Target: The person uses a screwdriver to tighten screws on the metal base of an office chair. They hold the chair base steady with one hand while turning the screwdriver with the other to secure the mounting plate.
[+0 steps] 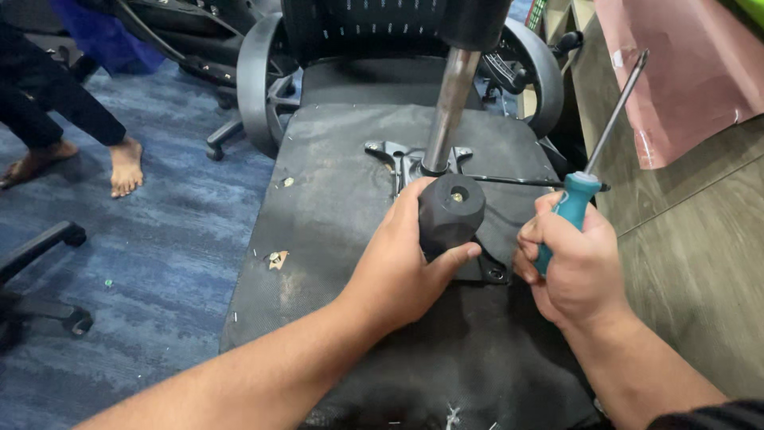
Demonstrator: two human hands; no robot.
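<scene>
Gripping the black knob [450, 213] under the upturned chair seat [342, 223], left hand [398, 267] wraps it tight. Right hand [574, 263] fists a teal screwdriver [593, 159], tip up, idle. Metal plate [414, 159] and steel post [450, 103] still mounted, so looks early; most left.

No packages, labels, signs or screens show anywhere in the view.
</scene>
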